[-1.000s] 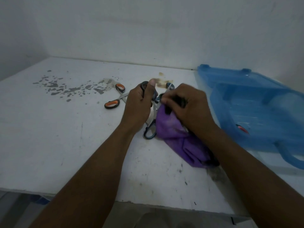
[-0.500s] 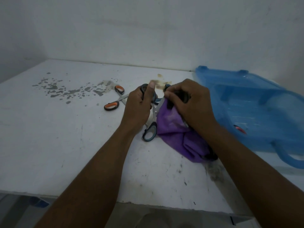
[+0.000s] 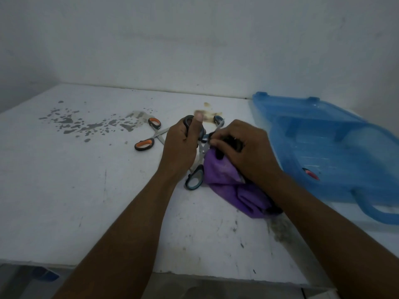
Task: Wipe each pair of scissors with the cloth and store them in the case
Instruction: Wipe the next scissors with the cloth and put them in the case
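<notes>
My left hand [image 3: 180,147] grips the dark handle of a pair of blue-handled scissors [image 3: 194,178], thumb up along the handle. Its lower handle loop rests on the table beside the purple cloth [image 3: 228,186]. My right hand [image 3: 244,152] holds the cloth bunched against the blades, which are mostly hidden. Behind the hands shows part of another blue-handled pair [image 3: 218,120]. A pair of orange-handled scissors [image 3: 149,135] lies open on the table to the left. The open blue plastic case [image 3: 319,147] stands at the right, with a red-tipped item [image 3: 311,174] inside.
The white table [image 3: 75,190] carries grey stains [image 3: 86,124] at the back left and scuff marks near the front edge. A wall runs along the back. The case's handle [image 3: 375,210] juts toward the front right.
The hands stay almost in place with the scissors and cloth; the right hand has shifted slightly along the blades. The other objects have not moved.
</notes>
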